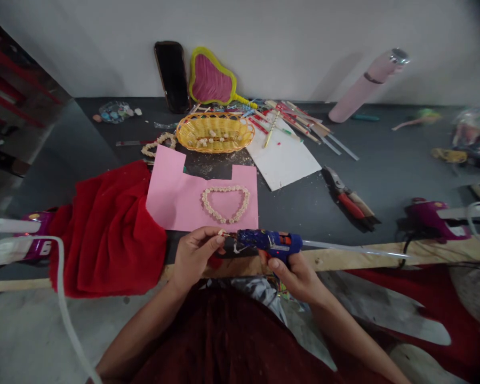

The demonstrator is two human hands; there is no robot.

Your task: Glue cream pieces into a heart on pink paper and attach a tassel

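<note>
My right hand point(291, 269) is wrapped round the grip of a blue hot glue gun point(270, 241), its nozzle pointing left. A long clear glue stick point(356, 248) sticks out of the gun's back end. At the nozzle tip, my left hand point(200, 250) pinches a small whitish piece point(221, 233), too small to name exactly. Just beyond the hands lies a heart-shaped ring of cream-coloured bits point(226, 220) on a notched pink sheet point(172, 200). A yellow wicker basket point(188, 144) behind it holds several small pale pieces.
A red cloth point(108, 234) hangs over the table edge at left. Pliers point(350, 200), a white sheet point(282, 170) and several sticks lie right of the basket. A phone point(173, 77) and a pink bottle point(364, 90) lean on the wall. Purple power strips point(436, 218) sit at the edge.
</note>
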